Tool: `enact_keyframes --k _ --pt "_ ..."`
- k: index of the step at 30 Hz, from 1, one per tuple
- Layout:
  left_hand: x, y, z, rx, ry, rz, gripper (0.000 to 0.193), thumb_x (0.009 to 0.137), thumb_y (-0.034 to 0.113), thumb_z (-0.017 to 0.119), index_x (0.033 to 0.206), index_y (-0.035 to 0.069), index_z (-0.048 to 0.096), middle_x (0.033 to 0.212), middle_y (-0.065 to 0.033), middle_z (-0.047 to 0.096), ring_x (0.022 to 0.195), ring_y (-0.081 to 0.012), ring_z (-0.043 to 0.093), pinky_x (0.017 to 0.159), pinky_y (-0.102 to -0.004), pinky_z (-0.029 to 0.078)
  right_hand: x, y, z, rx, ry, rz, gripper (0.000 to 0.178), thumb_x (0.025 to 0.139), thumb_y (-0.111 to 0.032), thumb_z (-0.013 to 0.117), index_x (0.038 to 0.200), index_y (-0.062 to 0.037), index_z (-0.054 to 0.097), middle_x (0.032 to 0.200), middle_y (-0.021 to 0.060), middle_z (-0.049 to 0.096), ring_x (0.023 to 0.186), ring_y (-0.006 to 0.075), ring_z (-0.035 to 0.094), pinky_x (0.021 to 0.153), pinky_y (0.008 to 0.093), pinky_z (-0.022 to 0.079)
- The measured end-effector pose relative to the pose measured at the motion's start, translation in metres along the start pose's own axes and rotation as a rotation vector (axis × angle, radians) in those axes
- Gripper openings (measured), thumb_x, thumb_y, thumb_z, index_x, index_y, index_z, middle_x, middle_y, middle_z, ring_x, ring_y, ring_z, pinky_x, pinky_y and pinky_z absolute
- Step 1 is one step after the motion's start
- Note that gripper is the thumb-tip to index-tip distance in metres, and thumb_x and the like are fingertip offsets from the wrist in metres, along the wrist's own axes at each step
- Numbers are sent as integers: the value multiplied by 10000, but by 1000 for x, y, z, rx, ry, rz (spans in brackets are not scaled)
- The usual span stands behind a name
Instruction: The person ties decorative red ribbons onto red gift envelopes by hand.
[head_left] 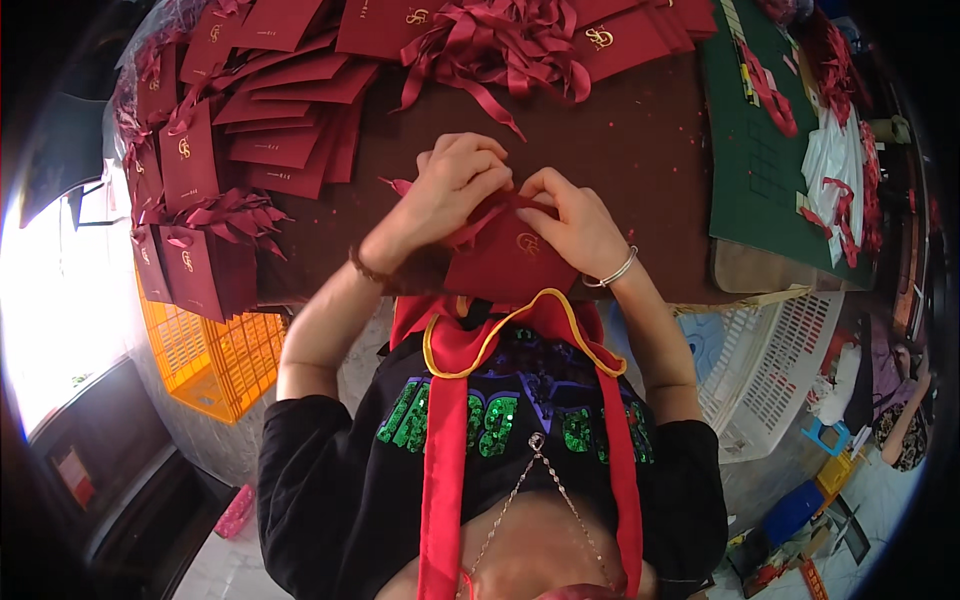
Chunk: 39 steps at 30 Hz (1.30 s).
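Observation:
At the near edge of the table, a dark red paper gift bag (497, 268) with a gold emblem lies between my hands. My left hand (455, 185) is closed at the bag's upper edge, its fingers pinched on a red ribbon (472, 232) that trails across the bag. Thumb and fingers of my right hand (588, 228) pinch the bag's top edge beside the ribbon. The exact spot where both sets of fingertips meet the ribbon is partly hidden. Another ribbon end sticks out left of my left hand.
Stacked red bags (285, 145) and upright ribboned bags (190, 160) fill the table's left. A heap of loose ribbons (500, 50) lies at the far middle. On the right is a green cutting mat (760, 190). Below stand an orange crate (215, 365) and a white basket (775, 380).

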<state>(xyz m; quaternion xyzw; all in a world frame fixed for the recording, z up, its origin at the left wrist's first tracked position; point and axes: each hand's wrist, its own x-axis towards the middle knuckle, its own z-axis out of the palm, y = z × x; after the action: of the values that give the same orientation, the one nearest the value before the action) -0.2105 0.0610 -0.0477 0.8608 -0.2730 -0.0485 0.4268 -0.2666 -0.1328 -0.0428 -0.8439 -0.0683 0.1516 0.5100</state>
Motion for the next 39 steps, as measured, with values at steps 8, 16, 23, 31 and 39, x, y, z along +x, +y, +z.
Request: enact_keyframes --k 8,16,23,31,39 --pt "42 -3 -27 112 -801 152 200 857 218 554 892 45 646 1094 -66 601 1162 -252 442 947 -389 308 -8 -13 10 -214 31 -189 172 804 -143 627 930 -64 541 786 106 649 723 301 634 606 364 477" --pt "49 -24 -13 -473 -991 -5 172 803 161 593 806 -10 613 793 -17 566 748 -113 493 687 -265 405 -4 -13 6 -225 33 -231 151 805 -130 629 924 -72 555 772 94 650 715 288 634 631 356 483" --pt "39 -36 5 -507 -483 -401 160 860 139 582 849 -16 616 917 -40 603 866 -115 547 797 -257 430 4 -6 10 -90 -55 -213 161 799 -125 634 936 -67 574 797 89 650 760 276 627 676 349 479" --pt "13 -55 -23 -96 172 -219 136 877 131 536 949 23 578 809 -99 608 736 -236 590 665 -314 465 -3 20 7 -435 86 -254 271 785 -147 642 1053 -110 628 882 41 543 835 236 497 757 349 407" --pt "-76 -49 -44 541 -125 139 239 803 189 624 1003 71 566 1178 -64 541 1108 -287 475 919 -393 350 -16 40 14 -362 335 -74 341 738 -181 699 1047 -64 615 930 87 523 885 266 482 795 348 413"
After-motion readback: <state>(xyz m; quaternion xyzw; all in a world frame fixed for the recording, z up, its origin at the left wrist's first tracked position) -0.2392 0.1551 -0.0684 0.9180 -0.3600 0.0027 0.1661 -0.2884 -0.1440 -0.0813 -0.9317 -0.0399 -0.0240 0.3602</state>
